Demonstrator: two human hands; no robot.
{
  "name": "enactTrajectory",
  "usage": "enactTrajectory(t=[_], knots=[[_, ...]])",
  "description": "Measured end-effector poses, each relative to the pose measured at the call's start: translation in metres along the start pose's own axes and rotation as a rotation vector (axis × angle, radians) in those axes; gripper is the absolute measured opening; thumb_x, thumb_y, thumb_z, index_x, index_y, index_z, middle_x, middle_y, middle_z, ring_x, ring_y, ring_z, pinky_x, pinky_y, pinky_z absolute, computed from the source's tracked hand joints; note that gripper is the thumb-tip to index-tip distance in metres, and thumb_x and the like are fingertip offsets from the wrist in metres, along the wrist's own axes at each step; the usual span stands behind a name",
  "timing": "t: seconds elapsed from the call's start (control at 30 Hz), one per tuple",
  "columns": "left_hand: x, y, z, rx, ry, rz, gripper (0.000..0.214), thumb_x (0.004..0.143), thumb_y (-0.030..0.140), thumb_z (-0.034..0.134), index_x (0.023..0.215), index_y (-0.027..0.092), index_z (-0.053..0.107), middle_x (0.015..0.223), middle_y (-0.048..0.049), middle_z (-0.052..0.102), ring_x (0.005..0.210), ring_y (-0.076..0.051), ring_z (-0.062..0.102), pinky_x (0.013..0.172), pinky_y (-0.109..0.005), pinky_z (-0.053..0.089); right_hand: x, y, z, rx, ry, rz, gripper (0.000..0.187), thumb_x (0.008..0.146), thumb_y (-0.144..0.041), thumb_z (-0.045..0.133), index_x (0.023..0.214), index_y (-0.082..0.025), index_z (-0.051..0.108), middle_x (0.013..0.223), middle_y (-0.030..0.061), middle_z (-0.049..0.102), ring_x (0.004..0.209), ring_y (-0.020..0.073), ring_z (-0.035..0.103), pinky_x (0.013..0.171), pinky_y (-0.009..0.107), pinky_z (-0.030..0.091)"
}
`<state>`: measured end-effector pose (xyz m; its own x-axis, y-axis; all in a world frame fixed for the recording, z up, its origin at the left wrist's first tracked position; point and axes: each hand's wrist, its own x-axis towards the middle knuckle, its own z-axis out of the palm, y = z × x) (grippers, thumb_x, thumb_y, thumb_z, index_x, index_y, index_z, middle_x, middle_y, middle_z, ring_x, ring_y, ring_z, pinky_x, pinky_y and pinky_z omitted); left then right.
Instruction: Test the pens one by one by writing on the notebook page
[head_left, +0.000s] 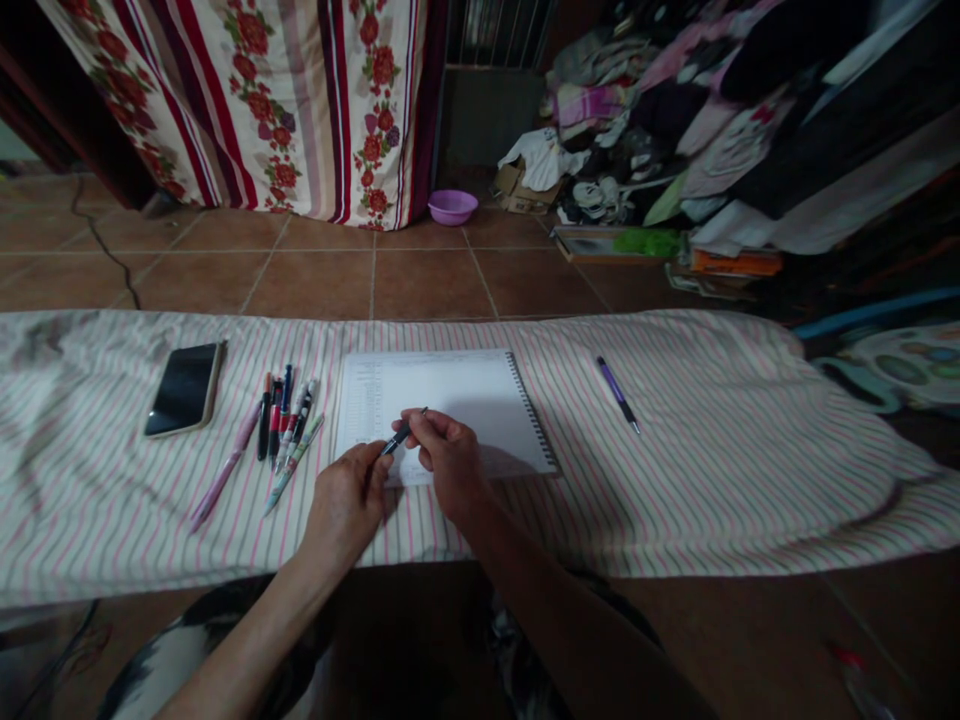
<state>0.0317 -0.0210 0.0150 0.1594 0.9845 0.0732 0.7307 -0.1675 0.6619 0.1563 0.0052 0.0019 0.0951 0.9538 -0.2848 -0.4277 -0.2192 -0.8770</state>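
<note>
A dark pen [396, 437] is held between both hands above the lower part of a spiral notebook [457, 375]. My left hand [347, 497] pinches its lower left end. The fingers of my right hand [448, 455] close round the upper right end, where a thin tip pokes out. The notebook lies open on the striped cloth, its coil along the right side, with small print down the left of the page. To the left, several pens [285, 420] lie in a loose bunch, and beside them rests a pink pen-like item [225, 470].
On the striped cloth [720, 430], a purple pen [616, 392] lies to the right and a phone [184, 390] to the left. Beyond it are a tiled floor, a purple basin [452, 207], a floral curtain [300, 110] and piled clothes [600, 110].
</note>
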Motion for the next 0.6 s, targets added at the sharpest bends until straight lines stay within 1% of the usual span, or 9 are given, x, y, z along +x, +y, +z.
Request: enactTrajectory(t=[0.1, 0.17, 0.23, 0.3, 0.37, 0.47, 0.53, 0.6], knots=[[0.0010, -0.0009, -0.0004, -0.116, -0.050, -0.085, 0.035, 0.085, 0.034, 0.041, 0.098, 0.011, 0.063, 0.079, -0.0090, 0.068, 0.072, -0.022, 0.063, 0.061, -0.030, 0.046, 0.0007, 0.0007, -0.0012, -0.001, -0.010, -0.012, 0.019, 0.070, -0.034, 0.065, 0.074, -0.015, 0.068, 0.068, 0.0028, 0.068, 0.038, 0.0013, 0.028, 0.034, 0.016, 0.017], [0.0019, -0.0030, 0.0004, -0.197, -0.081, -0.133, 0.034, 0.084, 0.036, 0.043, 0.096, 0.011, 0.064, 0.071, -0.0060, 0.066, 0.064, -0.019, 0.061, 0.057, -0.028, 0.044, 0.0012, 0.0013, -0.0018, 0.007, -0.026, -0.028, 0.018, 0.070, -0.033, 0.064, 0.073, -0.015, 0.067, 0.066, 0.0023, 0.067, 0.038, 0.0014, 0.029, 0.034, 0.017, 0.018], [0.0027, -0.0053, 0.0013, -0.270, -0.114, -0.159, 0.035, 0.084, 0.038, 0.043, 0.091, 0.011, 0.064, 0.060, -0.0020, 0.061, 0.055, -0.016, 0.056, 0.052, -0.026, 0.042, 0.0014, 0.0019, -0.0021, 0.012, -0.044, -0.039, 0.018, 0.071, -0.033, 0.064, 0.073, -0.015, 0.067, 0.067, 0.0022, 0.067, 0.039, 0.0017, 0.030, 0.035, 0.017, 0.020], [0.0029, -0.0068, 0.0019, -0.291, -0.125, -0.167, 0.035, 0.084, 0.039, 0.042, 0.089, 0.012, 0.065, 0.056, -0.0005, 0.058, 0.052, -0.015, 0.054, 0.052, -0.026, 0.041, 0.0013, 0.0022, -0.0018, 0.005, -0.049, -0.041, 0.019, 0.071, -0.034, 0.064, 0.073, -0.015, 0.067, 0.068, 0.0028, 0.068, 0.040, 0.0022, 0.034, 0.036, 0.017, 0.021], [0.0026, -0.0069, 0.0020, -0.227, -0.090, -0.146, 0.036, 0.084, 0.037, 0.041, 0.093, 0.011, 0.064, 0.063, -0.0030, 0.062, 0.058, -0.017, 0.058, 0.055, -0.027, 0.043, 0.0009, 0.0024, -0.0010, -0.010, -0.037, -0.035, 0.021, 0.071, -0.035, 0.065, 0.074, -0.015, 0.068, 0.072, 0.0039, 0.068, 0.044, 0.0035, 0.040, 0.037, 0.018, 0.025], [0.0014, -0.0052, 0.0016, -0.052, 0.001, -0.048, 0.035, 0.085, 0.033, 0.039, 0.098, 0.012, 0.064, 0.081, -0.0084, 0.068, 0.074, -0.021, 0.062, 0.066, -0.031, 0.045, 0.0005, 0.0024, 0.0001, -0.019, -0.027, -0.020, 0.022, 0.069, -0.035, 0.067, 0.078, -0.016, 0.068, 0.077, 0.0046, 0.069, 0.052, 0.0059, 0.047, 0.040, 0.018, 0.029], [0.0004, -0.0041, 0.0015, 0.036, 0.030, 0.014, 0.035, 0.086, 0.032, 0.037, 0.097, 0.013, 0.063, 0.083, -0.0091, 0.068, 0.076, -0.022, 0.063, 0.068, -0.031, 0.046, 0.0004, 0.0023, 0.0005, -0.029, -0.016, -0.015, 0.022, 0.066, -0.034, 0.069, 0.079, -0.016, 0.067, 0.073, 0.0025, 0.067, 0.049, 0.0052, 0.045, 0.040, 0.019, 0.029], [-0.0006, -0.0036, 0.0019, 0.085, 0.043, 0.049, 0.035, 0.087, 0.031, 0.035, 0.097, 0.013, 0.063, 0.080, -0.0085, 0.067, 0.074, -0.021, 0.064, 0.066, -0.031, 0.046, 0.0002, 0.0019, 0.0007, -0.059, 0.004, -0.013, 0.021, 0.064, -0.033, 0.070, 0.076, -0.016, 0.066, 0.065, -0.0006, 0.064, 0.045, 0.0043, 0.041, 0.040, 0.019, 0.027]])
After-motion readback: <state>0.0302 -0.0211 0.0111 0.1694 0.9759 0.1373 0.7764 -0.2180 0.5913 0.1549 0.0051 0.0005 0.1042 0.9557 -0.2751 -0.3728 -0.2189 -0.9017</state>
